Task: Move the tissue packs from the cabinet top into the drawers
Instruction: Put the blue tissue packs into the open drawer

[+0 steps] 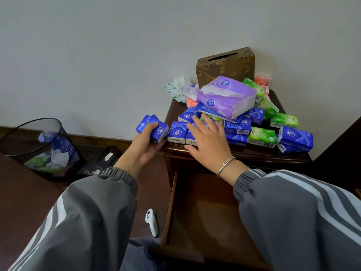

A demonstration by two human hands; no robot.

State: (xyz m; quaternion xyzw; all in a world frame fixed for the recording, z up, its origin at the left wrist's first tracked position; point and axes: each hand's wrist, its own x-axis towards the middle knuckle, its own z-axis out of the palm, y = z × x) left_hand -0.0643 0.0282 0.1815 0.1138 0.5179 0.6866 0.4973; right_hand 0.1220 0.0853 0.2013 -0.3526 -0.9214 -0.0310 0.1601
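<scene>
Fingers [153,125] of the left hand [143,143] curl round a small clutch of blue packs [146,121], held just past the left edge of the cabinet top [254,156] and clear of the wood. The right hand [208,140] lies spread and relaxed. Its fingers [197,122] are straight across the front row of the pile [240,126], touching packs but grasping none.

The task looks barely begun. The drawer [205,212] is pulled out below the hands, and the part of its floor that shows holds no pack. Nearly everything sits on the cabinet top: more blue ones in rows and heaps, green packs [262,136] to the right, an opened purple pack [228,98] lying on top, and pink packs [262,81] at the back. The left hand's clutch would likely be the first to go in.

The sleeves [293,212] cover the drawer's near end and right side, so packs could lie there unseen. How many packs the left hand holds is hard to tell, though it seems to be at least two. Any lower drawers are out of view. The back of the pile is masked by the purple pack and stands against the brown tissue box [224,65].
</scene>
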